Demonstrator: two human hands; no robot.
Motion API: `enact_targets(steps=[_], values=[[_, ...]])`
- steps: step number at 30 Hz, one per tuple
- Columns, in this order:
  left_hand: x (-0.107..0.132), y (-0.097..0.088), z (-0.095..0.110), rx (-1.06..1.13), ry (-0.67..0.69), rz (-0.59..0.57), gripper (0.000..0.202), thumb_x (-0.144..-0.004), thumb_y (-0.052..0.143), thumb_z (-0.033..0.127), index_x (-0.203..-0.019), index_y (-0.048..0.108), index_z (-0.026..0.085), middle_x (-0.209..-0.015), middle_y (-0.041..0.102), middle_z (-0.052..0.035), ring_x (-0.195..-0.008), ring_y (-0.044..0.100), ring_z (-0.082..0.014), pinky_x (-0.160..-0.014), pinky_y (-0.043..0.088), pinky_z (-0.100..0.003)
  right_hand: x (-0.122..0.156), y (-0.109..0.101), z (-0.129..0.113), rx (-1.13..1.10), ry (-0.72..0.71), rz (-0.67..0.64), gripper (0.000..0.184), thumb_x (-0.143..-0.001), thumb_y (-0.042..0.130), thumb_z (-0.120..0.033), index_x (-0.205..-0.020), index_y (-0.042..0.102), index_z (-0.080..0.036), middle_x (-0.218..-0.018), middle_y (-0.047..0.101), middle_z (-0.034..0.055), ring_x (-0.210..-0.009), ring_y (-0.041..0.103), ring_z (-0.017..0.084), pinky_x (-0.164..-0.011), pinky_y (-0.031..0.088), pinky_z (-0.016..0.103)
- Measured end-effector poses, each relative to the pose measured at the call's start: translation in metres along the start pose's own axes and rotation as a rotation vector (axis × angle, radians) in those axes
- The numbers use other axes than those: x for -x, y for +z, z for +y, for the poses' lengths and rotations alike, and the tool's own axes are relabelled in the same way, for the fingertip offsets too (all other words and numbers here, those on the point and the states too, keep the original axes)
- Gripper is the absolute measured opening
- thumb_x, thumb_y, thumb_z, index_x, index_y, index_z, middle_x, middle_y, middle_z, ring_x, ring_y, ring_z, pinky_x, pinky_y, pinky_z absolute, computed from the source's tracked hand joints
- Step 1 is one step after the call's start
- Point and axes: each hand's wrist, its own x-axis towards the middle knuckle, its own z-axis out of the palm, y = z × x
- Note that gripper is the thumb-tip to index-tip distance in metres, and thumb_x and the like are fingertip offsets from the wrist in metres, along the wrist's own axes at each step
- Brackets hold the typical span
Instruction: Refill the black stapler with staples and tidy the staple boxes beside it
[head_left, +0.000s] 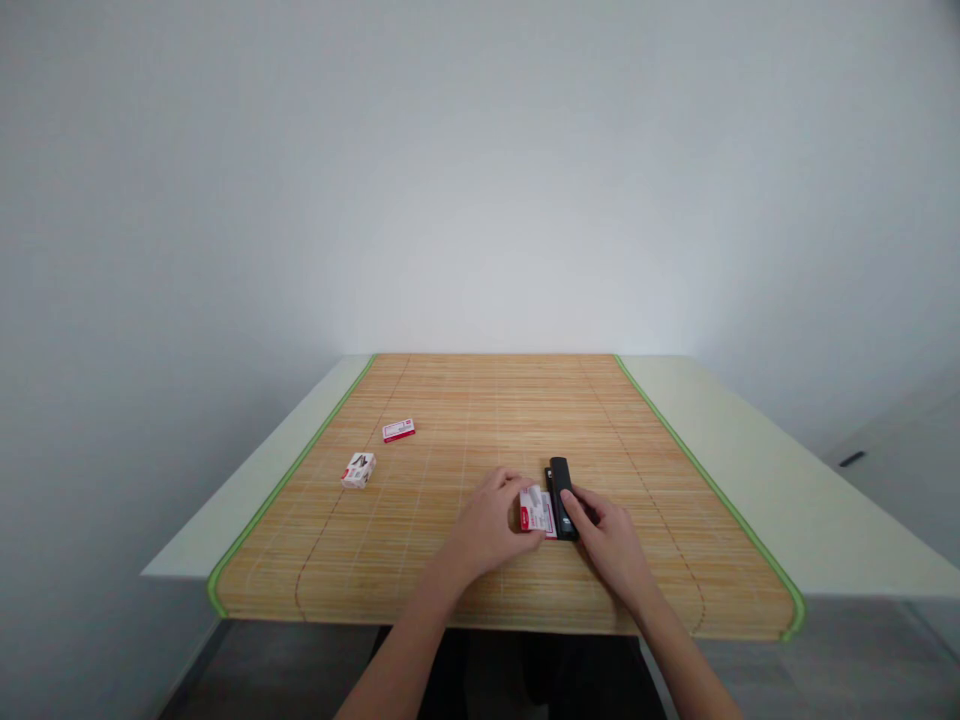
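Toward the left edge of the bench [259, 480], on the bamboo mat [465, 400], lie a white-and-red packet [358, 469] and, farther back, a flat red box [398, 430], neither touched. Mid-bench by the near edge, my left hand [491, 525] has its fingers closed on a small red-and-white carton [536, 512]. Touching it on the right lies a long black stapler [562, 483]; my right hand [611, 540] is curled over its near end. Judged: the carton is light and crushable, best held by its edges; the stapler is rigid, heavier and smooth, best gripped around the body.

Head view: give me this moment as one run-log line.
left hand: holds red-white box | right hand: holds black stapler | near box, far box: left on bamboo mat
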Motion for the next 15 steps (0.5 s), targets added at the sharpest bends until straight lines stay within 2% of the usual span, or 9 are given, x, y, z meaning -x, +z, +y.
enact_targets(steps=[5,9,11,13,15], values=[[-0.009,0.008,-0.007,0.033,0.005,-0.035,0.064,-0.071,0.087,0.04,-0.13,0.064,0.029,-0.125,0.059,-0.0067,-0.119,0.056,-0.0281,-0.106,0.046,-0.044,0.001,0.0,-0.002,0.003,-0.008,0.014,0.049,-0.099,0.053,-0.057,-0.119,0.076,-0.019,-0.098,0.078,0.0095,-0.084,0.07,0.026,-0.079,0.053,0.035],[-0.009,0.017,-0.004,0.03,0.018,-0.061,0.064,-0.072,0.087,0.046,-0.13,0.065,0.029,-0.125,0.06,-0.0077,-0.118,0.057,-0.0288,-0.104,0.047,-0.044,0.001,0.001,-0.003,0.001,0.0,0.023,0.05,-0.098,0.052,-0.058,-0.118,0.076,-0.018,-0.095,0.078,0.0097,-0.082,0.07,0.026,-0.077,0.053,0.035],[-0.009,0.017,-0.003,0.0,0.028,-0.07,0.073,-0.07,0.087,0.051,-0.135,0.061,0.029,-0.132,0.058,-0.009,-0.123,0.055,-0.0306,-0.106,0.046,-0.045,0.001,0.0,-0.003,0.008,0.007,0.02,0.051,-0.098,0.052,-0.058,-0.119,0.076,-0.018,-0.096,0.078,0.01,-0.082,0.07,0.026,-0.076,0.053,0.035],[-0.011,0.005,-0.008,-0.053,0.036,-0.049,0.084,-0.073,0.083,0.055,-0.147,0.051,0.029,-0.144,0.053,-0.01,-0.133,0.05,-0.0317,-0.112,0.042,-0.046,0.0,0.0,-0.003,0.02,0.01,0.016,0.052,-0.098,0.051,-0.058,-0.119,0.077,-0.019,-0.098,0.079,0.0103,-0.083,0.07,0.027,-0.077,0.053,0.035],[-0.019,-0.023,-0.022,-0.139,0.02,0.021,0.082,-0.085,0.073,0.054,-0.155,0.039,0.029,-0.155,0.045,-0.0092,-0.141,0.043,-0.0294,-0.117,0.037,-0.044,0.0,-0.001,-0.003,0.026,0.014,0.007,0.052,-0.098,0.051,-0.059,-0.118,0.077,-0.019,-0.095,0.079,0.01,-0.083,0.07,0.027,-0.077,0.053,0.035]])
